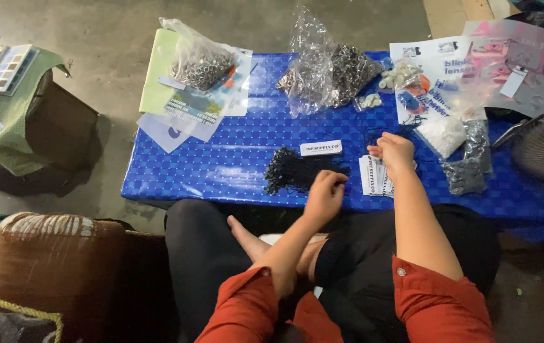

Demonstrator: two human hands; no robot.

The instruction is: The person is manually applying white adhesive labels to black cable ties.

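Black strings [294,170] heaped on blue table [221,159] | left hand [325,194] pinching at heap edge | right hand [394,151] closed over white tags [373,176] | advisable: draw single string clear, avoiding tangles

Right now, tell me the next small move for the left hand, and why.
Probably draw one black cord out of the black cord pile: the left hand is closed at its edge, while the right hand sits over the stack of white tags.

Dim, soft light from above, shiny glare on the blue table [234,152], dark blurry corners.
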